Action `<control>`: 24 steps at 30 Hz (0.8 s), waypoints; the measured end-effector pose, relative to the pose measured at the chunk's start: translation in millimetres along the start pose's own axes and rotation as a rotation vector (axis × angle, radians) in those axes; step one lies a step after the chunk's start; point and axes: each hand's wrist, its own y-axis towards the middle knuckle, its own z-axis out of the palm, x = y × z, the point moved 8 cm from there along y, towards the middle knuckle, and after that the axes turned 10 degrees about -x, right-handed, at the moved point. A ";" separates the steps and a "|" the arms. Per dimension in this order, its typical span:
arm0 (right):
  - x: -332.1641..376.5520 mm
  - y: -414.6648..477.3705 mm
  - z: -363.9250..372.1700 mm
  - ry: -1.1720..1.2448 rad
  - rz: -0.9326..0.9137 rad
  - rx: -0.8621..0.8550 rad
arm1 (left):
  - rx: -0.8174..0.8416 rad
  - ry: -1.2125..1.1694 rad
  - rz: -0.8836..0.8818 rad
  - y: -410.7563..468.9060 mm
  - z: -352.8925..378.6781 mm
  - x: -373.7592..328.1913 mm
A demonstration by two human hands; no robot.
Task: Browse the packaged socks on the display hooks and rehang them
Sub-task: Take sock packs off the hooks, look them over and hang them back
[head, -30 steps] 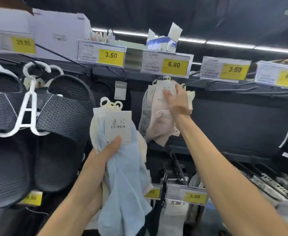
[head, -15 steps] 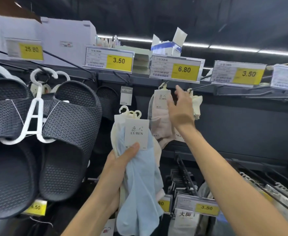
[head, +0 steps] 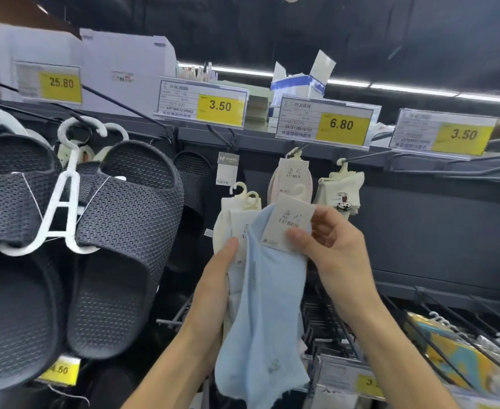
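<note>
Centre frame: left grip [head: 216, 278] clamps the sock bundle [head: 234, 219], thumb on front. Right grip [head: 337, 252] pinches the blue pair [head: 266, 305] by its card [head: 290, 224]. I should peel that pair free, keep its hanger [head: 301, 191] upright, then thread the hook [head: 299, 149] above, under the 6.80 tag [head: 341, 125].

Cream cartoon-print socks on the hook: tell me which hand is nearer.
Right. The right hand sits just below the cream cartoon-print socks, pinching a light blue sock's card label. The left hand is lower and further left, gripping the sock bundle.
</note>
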 end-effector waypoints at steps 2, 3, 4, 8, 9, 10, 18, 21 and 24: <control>1.1 -0.6 -2.3 0.054 0.003 0.039 | -0.021 0.017 0.050 2.7 -3.2 -4.4; 1.9 -1.9 -0.2 0.060 0.008 0.084 | -0.018 0.036 0.082 3.4 -2.8 -6.9; 2.6 -3.7 3.0 0.049 0.011 0.133 | -0.017 0.054 0.116 3.9 -2.2 -9.5; 1.7 -8.2 14.0 -0.026 0.019 0.206 | 0.012 0.087 0.186 5.8 3.9 -17.0; 1.7 -8.4 15.2 -0.038 0.014 0.203 | 0.015 0.094 0.194 6.6 4.5 -17.8; 1.8 -8.3 16.2 -0.045 0.006 0.198 | 0.012 0.106 0.201 7.8 4.2 -18.0; -9.5 -0.2 16.1 0.176 0.104 0.100 | -0.118 0.045 0.065 18.5 -21.6 -7.8; -21.7 19.0 -0.9 0.234 0.190 -0.103 | -0.171 -0.020 0.090 21.6 -33.8 -9.6; -26.4 47.3 -20.2 0.140 0.172 -0.281 | -0.206 -0.024 0.126 21.8 -40.1 -15.0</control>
